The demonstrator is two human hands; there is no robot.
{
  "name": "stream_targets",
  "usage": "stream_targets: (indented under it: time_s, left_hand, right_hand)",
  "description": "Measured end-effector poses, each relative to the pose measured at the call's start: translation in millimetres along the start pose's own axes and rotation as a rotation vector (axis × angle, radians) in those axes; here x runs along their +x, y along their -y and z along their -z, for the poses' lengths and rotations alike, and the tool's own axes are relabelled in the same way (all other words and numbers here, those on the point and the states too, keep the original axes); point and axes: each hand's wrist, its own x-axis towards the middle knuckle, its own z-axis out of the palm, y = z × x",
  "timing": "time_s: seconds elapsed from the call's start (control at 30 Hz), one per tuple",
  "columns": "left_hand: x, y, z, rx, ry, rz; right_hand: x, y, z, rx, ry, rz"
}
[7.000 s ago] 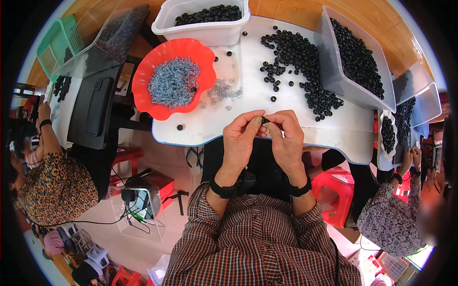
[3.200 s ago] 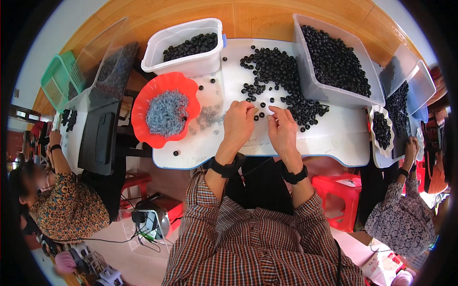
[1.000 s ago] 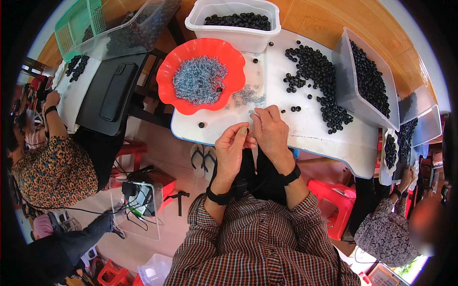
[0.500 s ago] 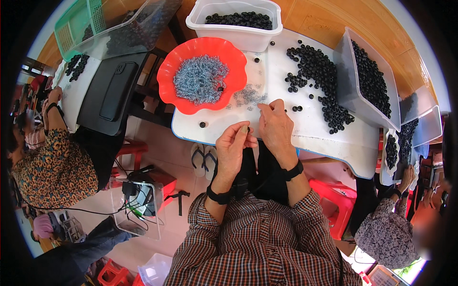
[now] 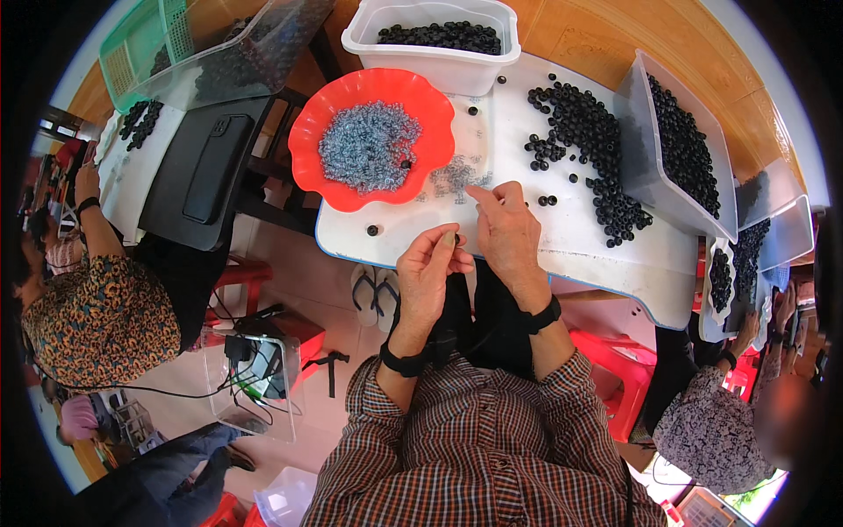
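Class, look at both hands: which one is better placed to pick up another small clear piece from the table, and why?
The right hand. Its forefinger already stretches toward the loose clear pieces beside the red bowl, while the left hand pinches a small dark ring near the table edge.

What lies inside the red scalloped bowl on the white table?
The red bowl holds a heap of small clear-grey pieces, with one black ring at the heap's right edge. The bowl's floor beneath the heap is covered.

Red dish point(image 5: 373, 132), blk rings point(image 5: 588, 149).

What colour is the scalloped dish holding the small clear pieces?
Red-orange; the dish shows clearly in the head view, just beyond the left hand.
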Motion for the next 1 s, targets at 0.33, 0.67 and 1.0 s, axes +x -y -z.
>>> stream_targets:
  time_s: [0.33,0.67,1.0]
  left_hand:
    - [0.6,1.8,0.1,-0.011,-0.004,0.011]
    - [-1.4,-4.8,4.3,-0.147,-0.134,-0.025]
    - [-3.7,-6.7,6.1,-0.138,-0.113,-0.022]
  right_hand:
    - [1.0,-0.1,-5.6,0.012,0.008,0.019]
    - [2.6,-6.7,-7.2,0.041,0.001,0.014]
    - [-2.7,-8.9,-3.0,0.082,-0.013,0.011]
